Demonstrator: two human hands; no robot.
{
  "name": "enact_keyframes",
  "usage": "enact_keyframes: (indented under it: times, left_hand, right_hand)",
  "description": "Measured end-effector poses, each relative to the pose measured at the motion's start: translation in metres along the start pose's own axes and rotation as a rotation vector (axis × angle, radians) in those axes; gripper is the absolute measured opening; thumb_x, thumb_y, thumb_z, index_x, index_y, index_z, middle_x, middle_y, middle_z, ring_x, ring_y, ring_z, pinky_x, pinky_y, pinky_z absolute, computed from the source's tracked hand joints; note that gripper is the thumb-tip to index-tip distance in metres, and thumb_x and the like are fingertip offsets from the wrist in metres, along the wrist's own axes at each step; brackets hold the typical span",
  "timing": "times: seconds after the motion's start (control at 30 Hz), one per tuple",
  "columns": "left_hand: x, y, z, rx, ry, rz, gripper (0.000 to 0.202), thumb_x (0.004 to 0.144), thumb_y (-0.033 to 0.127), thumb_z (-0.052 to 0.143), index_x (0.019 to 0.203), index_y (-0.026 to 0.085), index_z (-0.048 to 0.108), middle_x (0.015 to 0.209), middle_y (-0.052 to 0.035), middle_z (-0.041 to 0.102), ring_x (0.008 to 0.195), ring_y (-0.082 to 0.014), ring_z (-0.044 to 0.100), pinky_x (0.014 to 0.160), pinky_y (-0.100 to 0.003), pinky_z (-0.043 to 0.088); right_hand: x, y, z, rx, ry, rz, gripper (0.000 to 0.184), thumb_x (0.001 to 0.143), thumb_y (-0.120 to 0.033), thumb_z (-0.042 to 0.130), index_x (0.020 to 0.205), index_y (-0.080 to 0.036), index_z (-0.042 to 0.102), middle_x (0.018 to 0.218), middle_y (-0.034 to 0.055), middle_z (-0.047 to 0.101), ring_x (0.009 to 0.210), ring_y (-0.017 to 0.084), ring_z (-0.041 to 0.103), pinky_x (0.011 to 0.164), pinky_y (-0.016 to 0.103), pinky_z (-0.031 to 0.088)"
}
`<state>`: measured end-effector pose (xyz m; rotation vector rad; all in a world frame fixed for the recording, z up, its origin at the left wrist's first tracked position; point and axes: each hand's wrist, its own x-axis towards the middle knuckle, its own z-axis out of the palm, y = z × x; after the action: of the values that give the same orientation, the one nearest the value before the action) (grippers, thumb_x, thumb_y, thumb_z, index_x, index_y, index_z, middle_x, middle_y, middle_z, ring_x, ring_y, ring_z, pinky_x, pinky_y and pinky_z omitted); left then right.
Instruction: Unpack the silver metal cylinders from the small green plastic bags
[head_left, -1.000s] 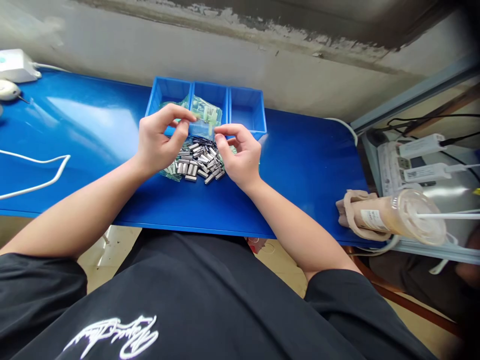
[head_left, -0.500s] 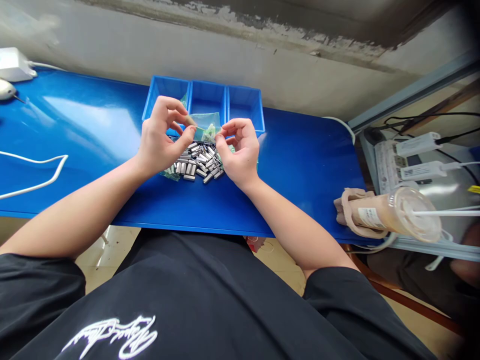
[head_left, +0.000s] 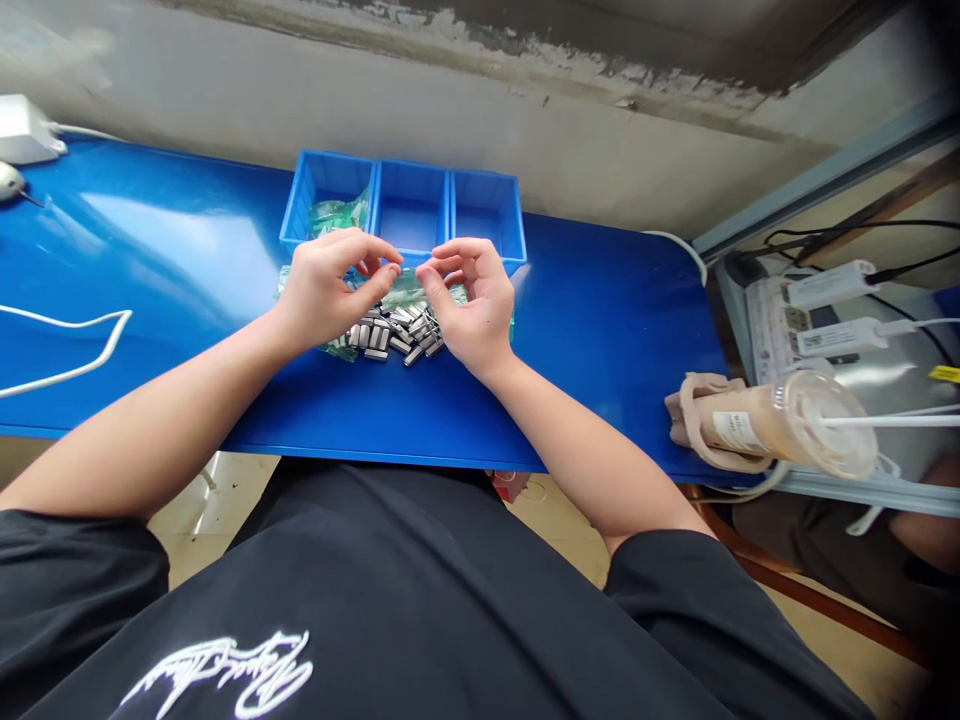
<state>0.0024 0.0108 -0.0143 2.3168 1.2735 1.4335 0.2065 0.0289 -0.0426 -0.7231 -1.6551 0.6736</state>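
Note:
Both of my hands hover over a pile of small silvery metal pieces (head_left: 386,335) on the blue table. My left hand (head_left: 334,283) is closed in a pinch, thumb against fingertips, at the left upper edge of a clear greenish plastic bag (head_left: 407,290). On the bag's other side, my right hand (head_left: 474,302) pinches its right upper edge with thumb and index finger. The bag hangs between them just above the pieces, and its lower part blends into the pile. More greenish plastic shows beneath and beside the pile, partly hidden by my hands.
Behind my hands stands a row of three blue bins (head_left: 412,205); the left one contains crumpled green plastic (head_left: 341,213). A lidded drink cup (head_left: 787,425) sits in a cardboard holder at the table's right end. A white cable (head_left: 67,320) loops at the left.
The bag has dropped lower and its raised flap no longer stands up. My left hand has come down and closer to my right hand, which has barely moved.

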Motion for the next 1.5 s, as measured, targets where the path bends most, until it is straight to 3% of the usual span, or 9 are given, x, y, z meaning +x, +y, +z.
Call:
enact_keyframes:
  times: [0.17, 0.37, 0.6, 0.7, 0.9, 1.0, 1.17, 1.4, 1.5]
  left_hand:
    - [0.001, 0.001, -0.002, 0.021, -0.047, -0.042, 0.024, 0.102, 0.041, 0.065, 0.097, 0.022, 0.08, 0.086, -0.0049, 0.077, 0.075, -0.0156, 0.068, 0.076, -0.035, 0.058]
    - [-0.001, 0.0, -0.001, 0.012, -0.082, -0.037, 0.027, 0.102, 0.043, 0.063, 0.098, 0.023, 0.08, 0.083, -0.0032, 0.077, 0.07, -0.014, 0.068, 0.07, -0.031, 0.057]
    - [-0.004, 0.002, 0.0, 0.0, -0.04, -0.099, 0.036, 0.105, 0.055, 0.062, 0.1, 0.024, 0.079, 0.07, -0.0007, 0.072, 0.057, -0.0116, 0.065, 0.054, -0.028, 0.049]
    - [-0.003, 0.004, -0.001, -0.027, -0.029, -0.113, 0.043, 0.107, 0.06, 0.057, 0.106, 0.022, 0.079, 0.081, -0.004, 0.078, 0.068, -0.0137, 0.075, 0.06, -0.026, 0.056]
    - [-0.001, 0.006, -0.006, -0.047, -0.05, -0.1, 0.05, 0.109, 0.063, 0.049, 0.112, 0.022, 0.077, 0.1, -0.0073, 0.082, 0.09, -0.0158, 0.079, 0.083, -0.03, 0.066]
    - [0.0, 0.005, -0.008, -0.057, -0.043, -0.097, 0.045, 0.109, 0.061, 0.052, 0.112, 0.023, 0.077, 0.107, -0.007, 0.082, 0.097, -0.0165, 0.079, 0.085, -0.031, 0.067]
    - [0.002, 0.004, -0.006, -0.054, 0.032, -0.067, 0.029, 0.107, 0.049, 0.062, 0.107, 0.025, 0.077, 0.112, -0.0042, 0.082, 0.103, -0.0165, 0.078, 0.085, -0.03, 0.068]
    - [0.005, -0.002, -0.008, 0.015, 0.1, -0.1, 0.024, 0.108, 0.05, 0.064, 0.11, 0.028, 0.075, 0.11, 0.0012, 0.081, 0.101, -0.0136, 0.076, 0.088, -0.032, 0.066]
    - [0.008, -0.013, -0.014, 0.047, 0.184, -0.154, 0.03, 0.111, 0.051, 0.063, 0.112, 0.022, 0.071, 0.112, 0.0042, 0.079, 0.105, -0.0092, 0.072, 0.094, -0.031, 0.063]
  right_hand:
    - [0.002, 0.001, -0.001, -0.006, 0.007, 0.035, 0.036, 0.103, -0.059, 0.066, 0.111, -0.024, 0.061, 0.101, -0.0024, 0.071, 0.095, 0.008, 0.074, 0.08, 0.026, 0.063]
    - [0.003, 0.001, -0.002, 0.01, 0.012, 0.018, 0.034, 0.103, -0.056, 0.068, 0.109, -0.023, 0.061, 0.099, -0.0023, 0.071, 0.093, 0.007, 0.074, 0.079, 0.025, 0.062]
    - [0.002, -0.003, -0.004, -0.111, -0.078, 0.127, 0.048, 0.103, -0.068, 0.059, 0.124, -0.024, 0.062, 0.112, 0.0037, 0.074, 0.101, 0.011, 0.073, 0.086, 0.029, 0.065]
    - [0.003, -0.006, -0.005, -0.136, -0.066, 0.11, 0.05, 0.102, -0.07, 0.061, 0.119, -0.024, 0.07, 0.115, 0.0049, 0.072, 0.097, 0.01, 0.069, 0.078, 0.026, 0.062]
    - [0.003, -0.012, -0.005, -0.165, -0.02, 0.044, 0.044, 0.103, -0.064, 0.062, 0.11, -0.024, 0.079, 0.09, 0.0008, 0.073, 0.075, 0.008, 0.063, 0.071, 0.027, 0.059]
    - [0.002, -0.011, -0.004, -0.112, -0.05, 0.014, 0.038, 0.104, -0.057, 0.064, 0.117, -0.024, 0.079, 0.113, 0.0036, 0.081, 0.099, 0.013, 0.075, 0.078, 0.029, 0.065]
    - [0.001, -0.008, -0.004, -0.145, -0.089, 0.0, 0.031, 0.104, -0.043, 0.064, 0.126, -0.025, 0.076, 0.138, 0.0066, 0.074, 0.131, 0.022, 0.072, 0.085, 0.034, 0.071]
    - [0.001, -0.011, -0.005, -0.144, -0.149, -0.003, 0.035, 0.104, -0.034, 0.057, 0.133, -0.024, 0.073, 0.145, 0.008, 0.072, 0.136, 0.023, 0.071, 0.091, 0.037, 0.072]
    - [0.001, -0.011, -0.004, -0.149, -0.165, -0.01, 0.034, 0.104, -0.03, 0.056, 0.132, -0.022, 0.074, 0.142, 0.0083, 0.075, 0.129, 0.021, 0.074, 0.09, 0.036, 0.071]
